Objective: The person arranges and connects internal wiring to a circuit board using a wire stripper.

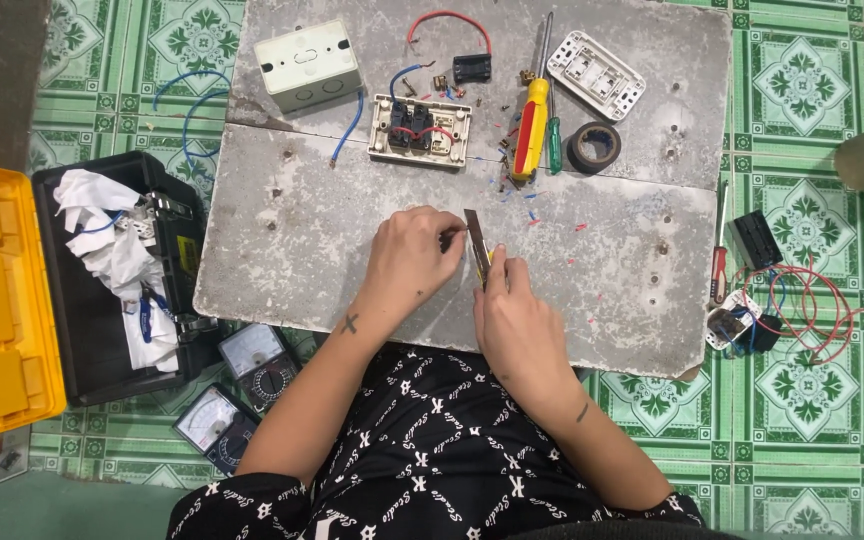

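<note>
My left hand (414, 258) rests low on a grey board (302, 230) and pinches a thin wire end (448, 237) between its fingertips. My right hand (512, 315) grips a utility knife (477, 246) whose blade points up, right beside the wire. Both hands meet near the board's front middle. Bits of red and blue insulation lie scattered just beyond them.
Further back on the board are a cream junction box (308, 64), a switch module with red wires (420, 130), a white cover plate (595, 75), a yellow screwdriver (532, 125) and a tape roll (593, 146). An open toolbox (102, 280) and two multimeters (237, 390) sit left; wired parts (772, 300) right.
</note>
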